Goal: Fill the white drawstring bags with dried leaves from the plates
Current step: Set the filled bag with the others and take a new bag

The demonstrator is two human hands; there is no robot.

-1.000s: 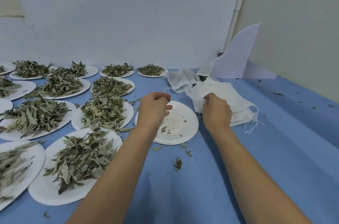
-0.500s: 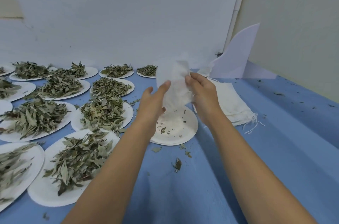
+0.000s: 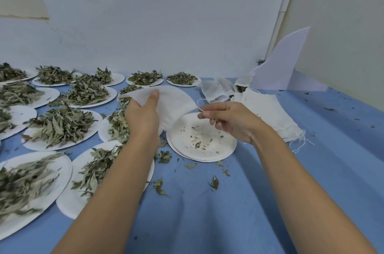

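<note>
Left hand (image 3: 143, 116) grips the bag (image 3: 174, 104) by its edge, thumb on top, fingers curled beneath. The bag hangs just above a near-empty plate (image 3: 220, 154). Right hand (image 3: 234, 122): thumb and forefinger pinch the bag's string (image 3: 198, 104), other fingers loosely curled. Leaves (image 3: 60, 127) lie on plates to the left on the surface (image 3: 207, 212). Spare bags (image 3: 270, 112) lie to the right.

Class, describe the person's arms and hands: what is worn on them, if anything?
Both forearms are bare up to the frame's edge, with no sleeves showing. The left hand and right hand wear no gloves, and no ring, watch or bracelet shows.
</note>
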